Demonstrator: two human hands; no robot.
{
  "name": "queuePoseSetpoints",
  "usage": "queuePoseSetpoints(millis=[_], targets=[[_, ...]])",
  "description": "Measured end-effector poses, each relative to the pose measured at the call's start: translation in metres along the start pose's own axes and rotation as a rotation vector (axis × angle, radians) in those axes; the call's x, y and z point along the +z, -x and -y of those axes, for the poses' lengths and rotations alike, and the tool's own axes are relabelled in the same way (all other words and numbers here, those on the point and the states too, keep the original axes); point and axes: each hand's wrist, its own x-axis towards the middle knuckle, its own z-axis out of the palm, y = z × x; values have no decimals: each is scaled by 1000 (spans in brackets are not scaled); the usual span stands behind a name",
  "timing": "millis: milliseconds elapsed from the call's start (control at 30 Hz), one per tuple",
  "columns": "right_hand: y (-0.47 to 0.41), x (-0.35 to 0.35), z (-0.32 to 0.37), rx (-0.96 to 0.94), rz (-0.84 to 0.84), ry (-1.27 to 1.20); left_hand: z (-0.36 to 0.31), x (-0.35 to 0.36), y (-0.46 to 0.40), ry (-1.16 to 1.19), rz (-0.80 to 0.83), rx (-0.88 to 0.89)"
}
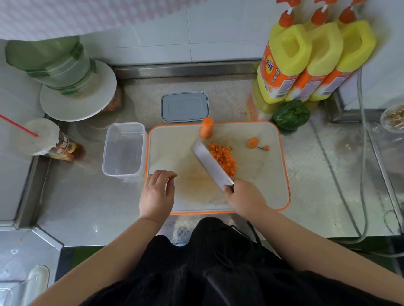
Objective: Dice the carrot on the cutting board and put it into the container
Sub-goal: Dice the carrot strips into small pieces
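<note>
Steel counter, dimpled and pale, running from the tiled wall to the near edge. On it, a cream cutting board with an orange rim, corners rounded, a faint orange stain across its near middle. Behind and to the right, three yellow pump bottles with orange labels, leaning against the wall, a dark green vegetable at their foot. Far left, a white plate with a stack of green-lidded tubs on top; nearer, a sealed cup with a red straw.

Just left of the board, touching its rim: a clear rectangular container, upright, with nothing visible inside. Beyond the board's far edge, a grey lid lying flat.

Right hand wrapped round the handle of a cleaver, fingers curled tight, blade slanting up-left across the board. Against the blade's right face, a heap of diced carrot: small bright orange cubes, fairly even, packed in one mound. Left hand over the board's near-left corner, fingers loosely bent and slightly apart, holding nothing.

At the far edge, an uncut carrot stub standing on end. To the right, a round carrot slice and a small tip scrap, apart from the heap.
</note>
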Motion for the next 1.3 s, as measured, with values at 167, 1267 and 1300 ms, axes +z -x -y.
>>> queuePoseSetpoints(millis=[167, 1267, 1300], targets=[[2, 6, 4, -77, 111, 110, -4, 2, -6, 5, -3, 18], [17, -11, -39, 52, -352, -219, -39, 55, -129, -332, 513, 36], [17, -10, -40, 51, -343, -222, -38, 56, -129, -323, 505, 34]])
